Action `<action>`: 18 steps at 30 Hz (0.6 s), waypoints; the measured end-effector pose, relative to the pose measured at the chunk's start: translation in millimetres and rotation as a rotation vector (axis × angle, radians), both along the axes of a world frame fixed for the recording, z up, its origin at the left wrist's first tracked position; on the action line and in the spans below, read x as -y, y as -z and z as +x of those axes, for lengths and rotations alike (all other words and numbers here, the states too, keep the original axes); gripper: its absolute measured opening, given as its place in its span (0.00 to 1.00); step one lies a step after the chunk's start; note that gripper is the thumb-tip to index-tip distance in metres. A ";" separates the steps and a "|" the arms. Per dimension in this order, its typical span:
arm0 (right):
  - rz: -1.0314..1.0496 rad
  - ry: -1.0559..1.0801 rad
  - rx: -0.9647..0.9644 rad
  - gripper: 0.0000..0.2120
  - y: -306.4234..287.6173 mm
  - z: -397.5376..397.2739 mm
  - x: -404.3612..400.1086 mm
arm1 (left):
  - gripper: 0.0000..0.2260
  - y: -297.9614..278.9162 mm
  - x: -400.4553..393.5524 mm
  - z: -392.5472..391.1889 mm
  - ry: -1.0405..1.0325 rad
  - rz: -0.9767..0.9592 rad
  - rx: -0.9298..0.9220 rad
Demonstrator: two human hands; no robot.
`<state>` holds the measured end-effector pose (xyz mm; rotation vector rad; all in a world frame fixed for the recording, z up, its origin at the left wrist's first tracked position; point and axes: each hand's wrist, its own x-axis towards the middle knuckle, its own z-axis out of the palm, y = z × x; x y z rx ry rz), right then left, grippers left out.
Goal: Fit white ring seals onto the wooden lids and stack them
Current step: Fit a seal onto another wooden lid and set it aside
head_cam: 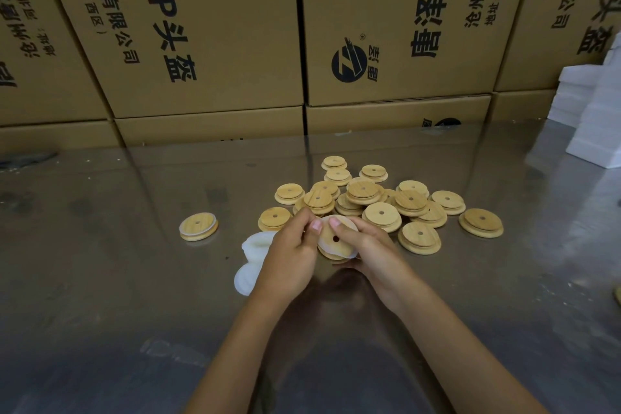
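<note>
Both hands hold one round wooden lid (336, 240) with a centre hole, just above the metal table. A white ring seal (323, 247) lies around the lid's stepped side. My left hand (290, 254) pinches the lid's left edge, and my right hand (364, 245) grips it from the right with the thumb on top. A loose heap of white ring seals (250, 259) lies beside my left hand, partly hidden by it. Several bare wooden lids (379, 202) lie piled behind the hands. One lid with a white seal on it (198, 226) sits alone to the left.
The shiny metal table (134, 279) runs out to the left and toward me. Large printed cardboard boxes (218, 44) form a wall along the table's back edge. A stack of white foam blocks (594, 111) stands at the back right.
</note>
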<state>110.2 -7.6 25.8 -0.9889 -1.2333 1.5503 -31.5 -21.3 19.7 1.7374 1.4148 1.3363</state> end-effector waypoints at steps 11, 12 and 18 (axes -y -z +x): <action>-0.062 0.068 -0.095 0.11 -2.1 6.6 -5.1 | 0.11 -5.0 -1.2 3.5 0.106 -0.140 0.080; -0.059 0.072 -0.099 0.11 -2.6 7.6 -6.3 | 0.11 -5.4 -0.8 4.2 0.114 -0.134 0.083; -0.057 0.136 -0.179 0.10 -3.9 8.9 -9.2 | 0.10 -7.0 1.9 10.4 0.141 -0.094 0.090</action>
